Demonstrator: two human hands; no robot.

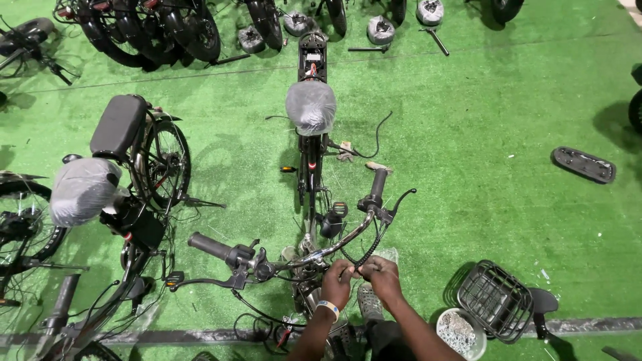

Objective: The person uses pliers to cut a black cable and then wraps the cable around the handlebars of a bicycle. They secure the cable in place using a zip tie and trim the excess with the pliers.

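Handlebar (334, 246) of the electric bicycle (312, 160) stands right in front of me on the green turf floor (495, 134), its silver bar curving up to the right grip (378, 182) and out to the left grip (208, 245). My left hand (336, 282) and right hand (382, 273) meet just below the middle of the bar, both pinched around a black cable (364, 253) that runs up toward the right brake lever (400, 198); what else my fingers hold there is too small to tell. I keep both hands close together, I judge, so the cable stays steady against the stem.

Ahead along the frame, the saddle (311, 107) sits wrapped in clear plastic, probably against scuffs. Just to my right on the floor lie a black wire basket (493, 301) and a white bowl of small hardware (460, 332), near enough to reach. To my left another bicycle (127, 200) stands close, its wrapped saddle (83, 189) near my left grip, so room is tight on that side. Open turf lies to the right, apart from a dark flat panel (583, 164) well away. More wheels (167, 30) line the far edge.
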